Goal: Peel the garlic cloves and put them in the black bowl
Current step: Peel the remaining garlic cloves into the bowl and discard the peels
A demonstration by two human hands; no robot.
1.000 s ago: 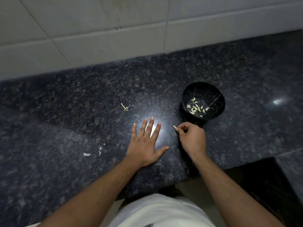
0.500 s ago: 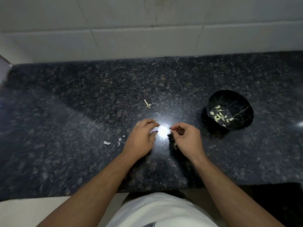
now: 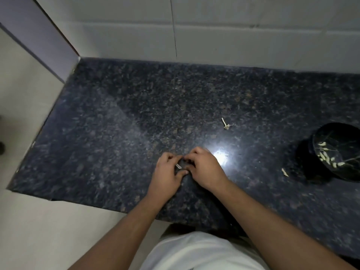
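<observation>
Garlic clove (image 3: 178,166), small and pale, pinched between both hands low over the worktop (image 3: 116,133), near the front edge. White shirt (image 3: 200,252) at the very bottom of view, two bare forearms reaching up from it. Left hand (image 3: 168,172) curled, fingertips and thumb closing on the clove from the 9 o'clock side. Right hand (image 3: 204,168) curled too, fingertips meeting the left ones at the same spot, thumb tucked under; gripping the clove or just its skin, cannot tell. Bright glare spot (image 3: 221,155) on the polished stone just beside the right hand at 3 o'clock. Out at 3 o'clock from the hands, well apart, a pale scrap of peel (image 3: 285,172) lying flat on the dark speckled stone. Just beyond that scrap, black bowl (image 3: 339,151) at the right edge of view, partly cut off, with a scatter of peeled cloves (image 3: 327,157) inside on its near-left side. Farther back, at 1 o'clock from the hands, a dry garlic stem (image 3: 225,124) lying alone. At the far end, pale wall tiles (image 3: 233,36) along the back of the worktop, and a side wall (image 3: 39,36) closing off the corner at 11 o'clock.
</observation>
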